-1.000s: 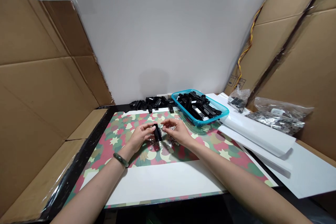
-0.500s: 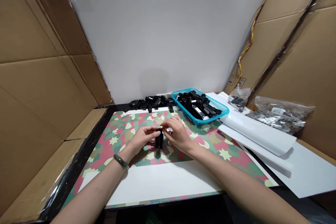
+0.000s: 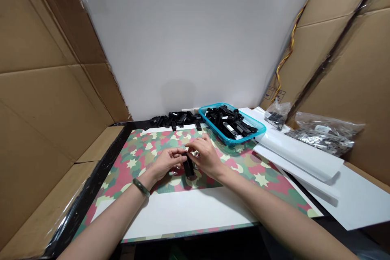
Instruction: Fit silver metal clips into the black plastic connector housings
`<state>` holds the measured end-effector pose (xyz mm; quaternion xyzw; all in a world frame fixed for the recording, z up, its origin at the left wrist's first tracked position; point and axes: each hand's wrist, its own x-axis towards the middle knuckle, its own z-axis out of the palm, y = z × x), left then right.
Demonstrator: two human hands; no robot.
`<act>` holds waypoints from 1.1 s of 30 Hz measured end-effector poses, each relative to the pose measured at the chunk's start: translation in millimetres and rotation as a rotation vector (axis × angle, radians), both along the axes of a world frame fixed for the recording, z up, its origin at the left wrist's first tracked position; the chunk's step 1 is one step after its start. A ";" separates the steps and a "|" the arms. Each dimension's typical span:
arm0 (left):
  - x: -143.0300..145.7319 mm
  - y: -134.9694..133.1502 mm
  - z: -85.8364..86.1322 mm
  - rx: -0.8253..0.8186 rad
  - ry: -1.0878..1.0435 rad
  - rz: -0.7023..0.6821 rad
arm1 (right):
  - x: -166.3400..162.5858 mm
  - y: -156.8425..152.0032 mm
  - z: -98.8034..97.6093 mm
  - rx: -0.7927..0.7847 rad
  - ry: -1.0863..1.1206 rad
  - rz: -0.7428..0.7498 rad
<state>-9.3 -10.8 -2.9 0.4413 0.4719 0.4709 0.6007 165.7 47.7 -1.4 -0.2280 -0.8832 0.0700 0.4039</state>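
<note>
Camouflage mat [image 3: 137, 150], black plastic part [image 3: 188, 167] lower

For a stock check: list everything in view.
connector: one, black, between the hands
metal bits: count unclear, silver, by the connector
loose connectors: many, black, behind the mat
basket: one, blue, far edge of mat
small bag: one, clear, right of basket
large bag: one, clear, far right
mat: one, pink-green camouflage, under the hands
paper: several sheets, white, right of the mat
cardboard: several panels, brown, both sides
wire: one, yellow-red, upper right
bangle: one, green, left wrist
left hand: one, bare, left of connector
right hand: one, bare, right of connector
</note>
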 end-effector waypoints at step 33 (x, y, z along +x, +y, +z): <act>-5.8 0.1 1.5 -0.028 0.038 -0.058 | 5.7 7.6 1.8 0.004 0.184 0.178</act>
